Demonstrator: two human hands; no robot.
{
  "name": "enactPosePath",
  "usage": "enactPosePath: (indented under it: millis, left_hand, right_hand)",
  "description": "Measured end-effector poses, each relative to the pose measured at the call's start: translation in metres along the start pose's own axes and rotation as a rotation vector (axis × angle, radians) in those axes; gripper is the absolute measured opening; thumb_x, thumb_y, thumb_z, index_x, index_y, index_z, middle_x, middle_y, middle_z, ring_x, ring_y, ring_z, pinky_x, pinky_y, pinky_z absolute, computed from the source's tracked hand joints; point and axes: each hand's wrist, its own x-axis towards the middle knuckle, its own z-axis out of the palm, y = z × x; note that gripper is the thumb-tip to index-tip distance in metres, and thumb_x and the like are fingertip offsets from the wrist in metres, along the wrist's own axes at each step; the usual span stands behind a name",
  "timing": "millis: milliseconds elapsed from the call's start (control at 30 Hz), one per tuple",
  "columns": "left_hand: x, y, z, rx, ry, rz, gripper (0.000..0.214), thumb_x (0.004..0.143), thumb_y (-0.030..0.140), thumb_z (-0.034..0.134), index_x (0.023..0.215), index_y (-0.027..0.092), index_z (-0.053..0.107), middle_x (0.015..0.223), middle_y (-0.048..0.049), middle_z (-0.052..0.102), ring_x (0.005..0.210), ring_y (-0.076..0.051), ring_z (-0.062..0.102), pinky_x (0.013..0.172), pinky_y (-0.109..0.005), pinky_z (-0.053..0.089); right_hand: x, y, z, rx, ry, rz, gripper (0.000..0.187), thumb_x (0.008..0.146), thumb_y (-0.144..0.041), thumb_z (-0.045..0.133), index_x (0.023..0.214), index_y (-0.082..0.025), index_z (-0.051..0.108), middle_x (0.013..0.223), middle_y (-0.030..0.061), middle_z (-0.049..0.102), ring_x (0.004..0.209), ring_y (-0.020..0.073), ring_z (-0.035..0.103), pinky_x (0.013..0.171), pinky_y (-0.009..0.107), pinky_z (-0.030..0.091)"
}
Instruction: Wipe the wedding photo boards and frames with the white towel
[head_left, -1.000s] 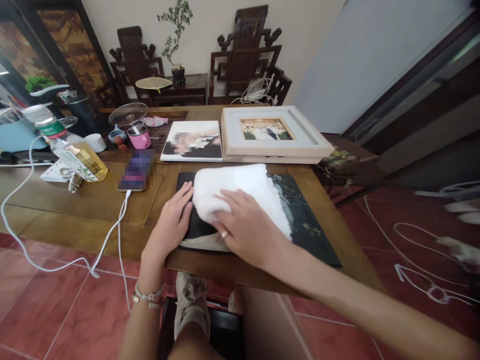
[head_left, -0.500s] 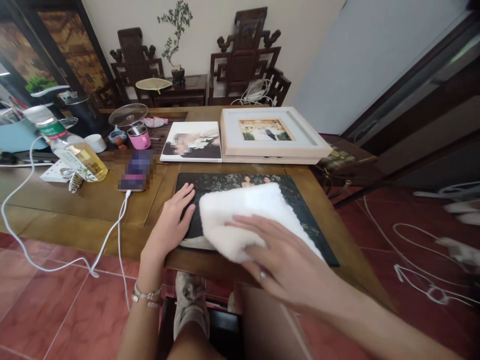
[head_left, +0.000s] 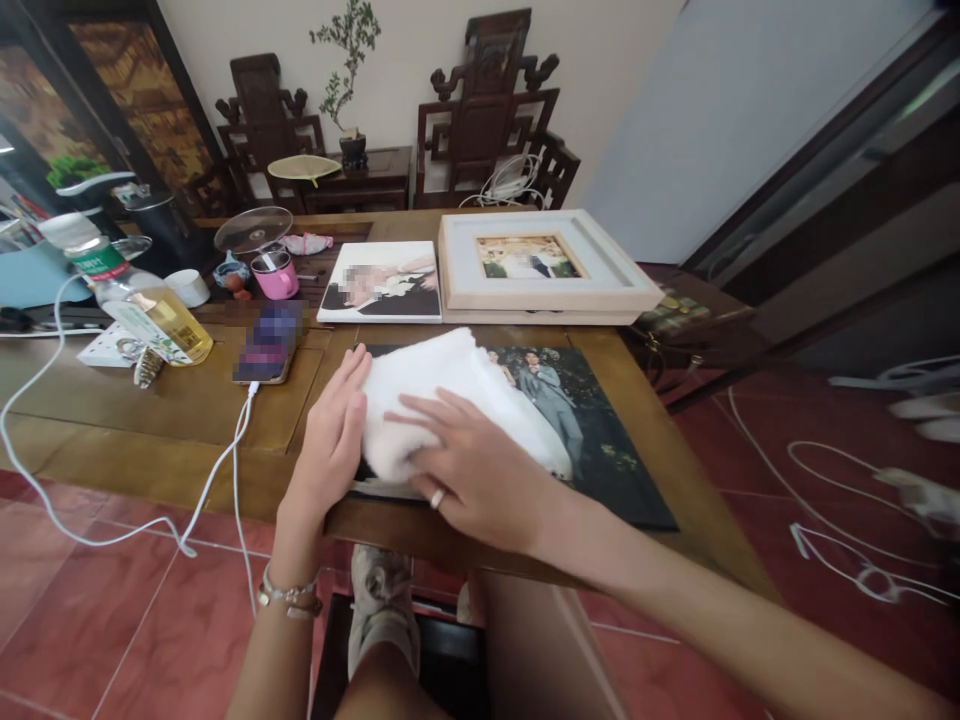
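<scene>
Before me: brown wooden table (head_left: 172, 415). Reference: dark photo panel (head_left: 619, 465), lying flat near the table edge closest to me. Beyond the panel I note a white-edged photo block (head_left: 381, 292) and, just beside it, a pale box frame (head_left: 551, 300). Left of the panel: phone (head_left: 266, 345), white cable (head_left: 241, 420) plugged in. Farther left of the panel: bottle (head_left: 150, 300) of yellow liquid, white power strip (head_left: 103, 347).

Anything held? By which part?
Right hand holds the white cloth by its near side, fingers on top, over the dark photo panel. Left hand rests at the panel's left edge, gripping nothing.
</scene>
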Motion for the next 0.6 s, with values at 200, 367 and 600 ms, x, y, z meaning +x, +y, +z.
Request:
enactPosePath:
  millis: [200,367,600]
  left_hand:
    - [-0.002,-0.001,-0.002,-0.08,-0.01,-0.057,0.06,0.101,0.047,0.01,0.139,0.023,0.048,0.151,-0.0036,0.042,0.142,-0.02,0.034,0.119,-0.041,0.025]
    - [0.001,-0.001,0.001,0.02,-0.102,-0.072,0.052,0.101,0.041,0.024,0.132,0.015,0.056,0.145,-0.0098,0.049,0.138,-0.021,0.041,0.118,-0.042,0.029]
    - [0.003,-0.004,0.005,0.119,-0.17,-0.049,0.04,0.096,0.028,0.043,0.127,0.01,0.059,0.139,-0.0143,0.055,0.136,-0.024,0.044,0.115,-0.044,0.035]
  right_hand:
    - [-0.031,-0.026,-0.015,0.142,-0.076,-0.167,0.016,0.085,-0.023,0.057,0.087,-0.02,0.072,0.132,0.0092,0.061,0.133,0.0279,0.044,0.112,0.054,0.029]
    - [-0.055,-0.02,-0.035,0.144,-0.053,-0.13,0.019,0.084,-0.017,0.052,0.092,-0.019,0.07,0.126,0.0107,0.065,0.126,0.0221,0.052,0.11,0.045,0.036]
    - [-0.042,0.02,-0.034,-0.014,0.085,0.144,0.026,0.094,-0.024,0.043,0.076,-0.019,0.063,0.11,0.0147,0.068,0.114,0.0281,0.059,0.096,0.047,0.047]
